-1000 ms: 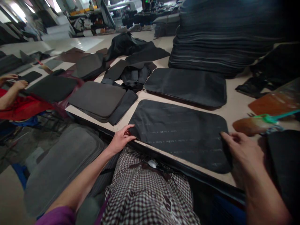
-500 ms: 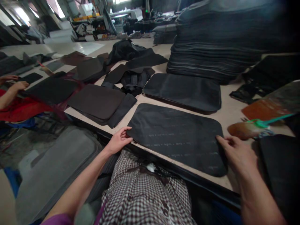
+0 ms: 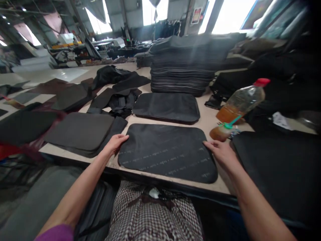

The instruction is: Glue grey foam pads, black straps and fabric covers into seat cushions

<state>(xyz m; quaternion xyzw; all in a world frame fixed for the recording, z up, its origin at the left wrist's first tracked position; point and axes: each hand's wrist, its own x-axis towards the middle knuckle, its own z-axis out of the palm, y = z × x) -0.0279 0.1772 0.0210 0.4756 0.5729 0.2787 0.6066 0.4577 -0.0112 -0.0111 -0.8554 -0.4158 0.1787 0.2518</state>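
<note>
A black sheet panel (image 3: 165, 152) with rounded corners and faint rows of pale printed lettering lies flat on the table in front of me. At its upper left edge my left hand (image 3: 116, 142) is closed, thumb and fingers pinching the border. My right hand (image 3: 222, 151) grips the right edge near the upper corner, fingertips partly hidden. Just behind it rests a short stack of black panels (image 3: 167, 107) of similar shape. To the left sits a stack of dark brownish panels (image 3: 81, 132).
A tall pile of black sheets (image 3: 182, 67) stands at the back. Close to my right hand are a tied plastic bag of brown drink (image 3: 219, 133) with a green straw and a red-capped bottle (image 3: 242, 100). Black material (image 3: 276, 167) covers the right side. The table edge (image 3: 173, 182) runs before me.
My left hand has shifted from the panel's near left corner up along its left edge. The panel lies straighter before me. The view has turned right and lifted, showing the whole bottle.
</note>
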